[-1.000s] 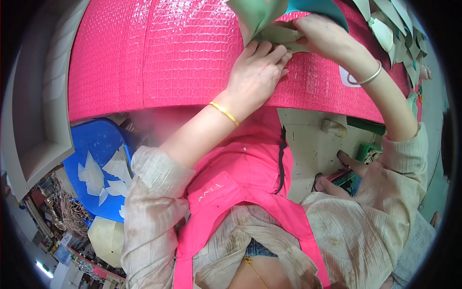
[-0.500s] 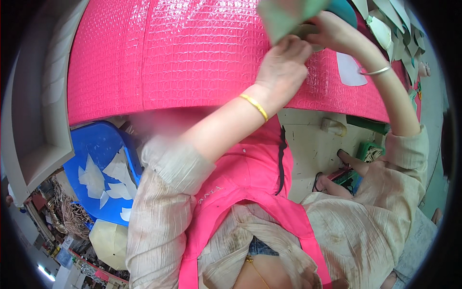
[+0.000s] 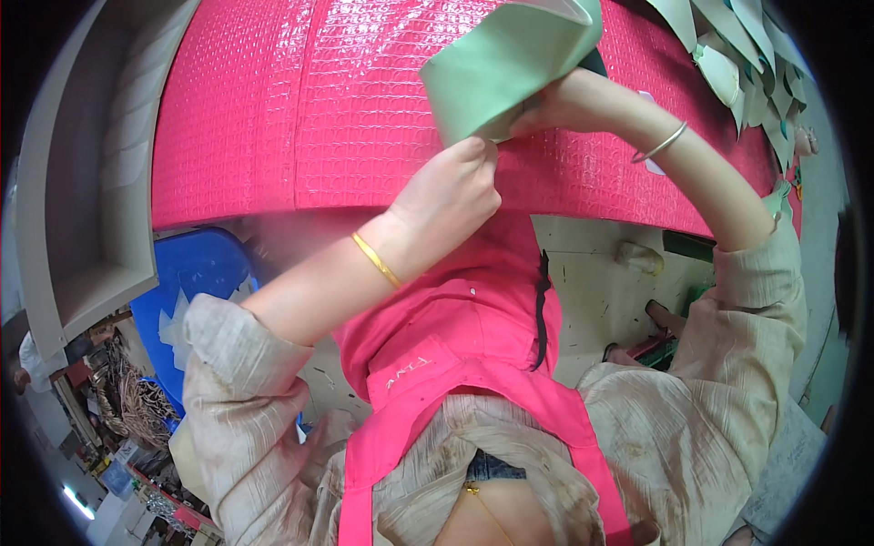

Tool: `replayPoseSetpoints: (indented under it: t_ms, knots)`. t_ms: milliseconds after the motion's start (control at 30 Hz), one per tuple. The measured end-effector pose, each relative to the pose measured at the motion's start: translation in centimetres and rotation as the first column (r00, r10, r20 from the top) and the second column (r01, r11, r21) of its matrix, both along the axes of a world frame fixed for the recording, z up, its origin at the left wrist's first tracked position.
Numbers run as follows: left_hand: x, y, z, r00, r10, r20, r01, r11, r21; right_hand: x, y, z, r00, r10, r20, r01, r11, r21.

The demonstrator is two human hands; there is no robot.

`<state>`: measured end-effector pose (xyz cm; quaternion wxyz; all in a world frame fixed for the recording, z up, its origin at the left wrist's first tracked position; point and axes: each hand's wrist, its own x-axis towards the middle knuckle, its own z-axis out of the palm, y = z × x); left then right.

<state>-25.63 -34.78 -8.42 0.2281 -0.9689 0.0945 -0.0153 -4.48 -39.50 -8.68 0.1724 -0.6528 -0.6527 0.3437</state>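
Observation:
A light green folded piece of sheet material (image 3: pixel 496 68) is lifted above the pink table, bent round so that an opening faces the top of the view. My right hand (image 3: pixel 560 102) grips it from its lower right side, fingers partly hidden beneath the sheet. At the sheet's lower corner, my left hand (image 3: pixel 446 189) is closed in a pinch with its knuckles up. What lies between those fingertips is mostly hidden, but they meet the green edge. A dark teal part shows behind the sheet, beside my right wrist.
Glossy pink textured covering spreads over the table (image 3: pixel 232 118). Several pale green cut pieces (image 3: pixel 719 73) hang at the far right. To the left are a grey open box (image 3: pixel 86 182) and, lower down, a blue plastic chair (image 3: pixel 196 259) with white scraps. Another person's feet (image 3: pixel 665 318) show under the table.
Both hands and the green sheet have moved left and slightly nearer to me. The sheet has turned, showing more of its broad green face. A white piece on the table is now mostly covered.

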Motion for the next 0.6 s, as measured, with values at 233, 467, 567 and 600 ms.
replayPoseSetpoints:
  t_ms: [233,467,567,600]
  knots:
    - [-1.0,-0.7,-2.0,0.955,0.249,0.163,-0.219,0.959,-0.181,-2.2,1.8,1.5,0.971,-0.045,0.237,0.076,0.989,-0.125]
    - [-0.5,-1.3,-3.9,0.864,0.421,0.275,-0.261,0.843,-0.470,-3.2,1.7,1.6,0.809,0.148,0.569,-0.147,0.988,-0.048]
    - [0.3,-2.1,-4.2,0.858,0.401,0.320,-0.236,0.862,-0.449,-0.2,1.4,0.0,0.515,0.250,0.820,-0.693,0.684,0.227]
    - [0.2,-2.0,-4.7,0.851,0.406,0.333,-0.221,0.852,-0.475,-0.6,1.5,0.2,0.676,0.266,0.687,-0.521,0.832,0.191]
